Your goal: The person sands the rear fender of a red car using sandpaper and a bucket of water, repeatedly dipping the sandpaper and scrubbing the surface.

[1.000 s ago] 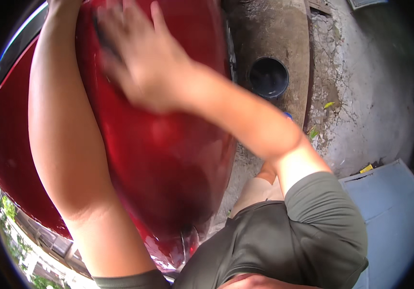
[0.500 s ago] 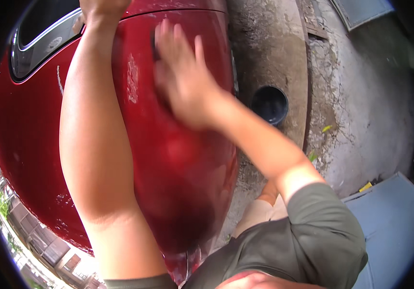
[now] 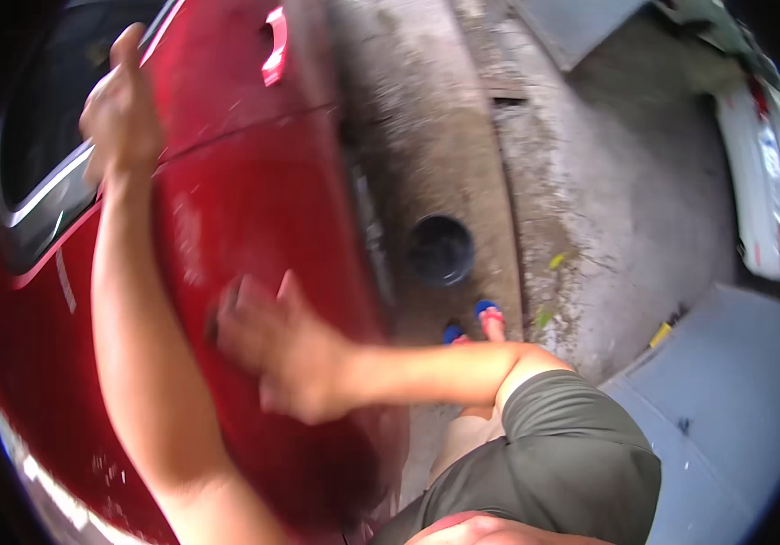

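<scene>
The red car point(image 3: 254, 204) stands along the left of the view, its side beneath both arms. The right hand point(image 3: 290, 350) lies low over the rear body panel, palm toward the paint, thumb apart from the extended fingers. A dark item point(image 3: 214, 327) shows at the fingertips, between hand and panel; motion blur prevents identification, and whether the fingers pinch it or merely press it cannot be told. The flat posture would suit keeping such an item against a curved surface. The left hand point(image 3: 125, 118) is at the window edge, beside the bright trim point(image 3: 49, 186), one digit raised and the others partly hidden; whether it is closed on anything cannot be determined. Its placement at this edge probably steadies the leaning body. A pale scuffed patch point(image 3: 187, 241) is noted on the panel between the two hands, below the door seam point(image 3: 245, 134). A dark round bucket point(image 3: 442, 250) stands on the ground beside the car, just ahead of the sandalled feet point(image 3: 490, 320); that position presumably keeps it accessible while leaving the bodywork unobstructed.
</scene>
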Demonstrator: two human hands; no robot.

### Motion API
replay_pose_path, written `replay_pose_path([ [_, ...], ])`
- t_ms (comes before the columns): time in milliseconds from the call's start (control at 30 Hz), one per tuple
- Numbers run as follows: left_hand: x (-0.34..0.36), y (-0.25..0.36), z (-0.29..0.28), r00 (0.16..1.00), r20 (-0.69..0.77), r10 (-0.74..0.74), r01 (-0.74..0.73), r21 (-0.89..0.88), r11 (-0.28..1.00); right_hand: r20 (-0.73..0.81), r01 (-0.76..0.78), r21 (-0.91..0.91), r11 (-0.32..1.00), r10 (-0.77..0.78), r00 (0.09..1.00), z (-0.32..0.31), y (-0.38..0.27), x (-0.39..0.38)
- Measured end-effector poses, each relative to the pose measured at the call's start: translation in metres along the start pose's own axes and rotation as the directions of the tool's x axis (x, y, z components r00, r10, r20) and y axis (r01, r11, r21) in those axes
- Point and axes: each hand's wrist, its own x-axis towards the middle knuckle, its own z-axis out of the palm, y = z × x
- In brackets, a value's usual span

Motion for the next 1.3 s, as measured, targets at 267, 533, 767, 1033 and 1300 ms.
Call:
replay_pose_path([
  [267, 0.019, -0.038, 0.024, 1.0, -0.026, -0.016, 0.006, -0.348, 0.937, -0.161, -0.418, -0.043, 0.908, 0.407, 0.899, -0.025, 0.089, 0.077],
  [533, 0.016, -0.046, 0.028, 0.993, -0.042, 0.11, -0.116, -0.162, 0.98, 0.356, -0.409, 0.912, -0.014, 0.521, 0.776, -0.056, 0.061, -0.164],
  [767, -0.057, 0.03, 0.011, 0.884, 0.4, 0.243, -0.404, 0.392, 0.826, 0.223, -0.493, 0.87, 0.005, 0.887, 0.404, -0.217, 0.122, -0.312],
  [1033, -0.176, 0.092, -0.011, 0.863, 0.496, -0.1, -0.252, 0.592, 0.765, -0.119, -0.844, 0.301, 0.444, 0.895, 0.429, -0.325, 0.211, -0.272],
  [1300, -0.344, 0.068, -0.042, 0.648, 0.762, 0.007, -0.455, 0.379, 0.806, 0.012, -0.848, 0.411, 0.333, 0.929, 0.371, -0.33, 0.247, -0.27],
])
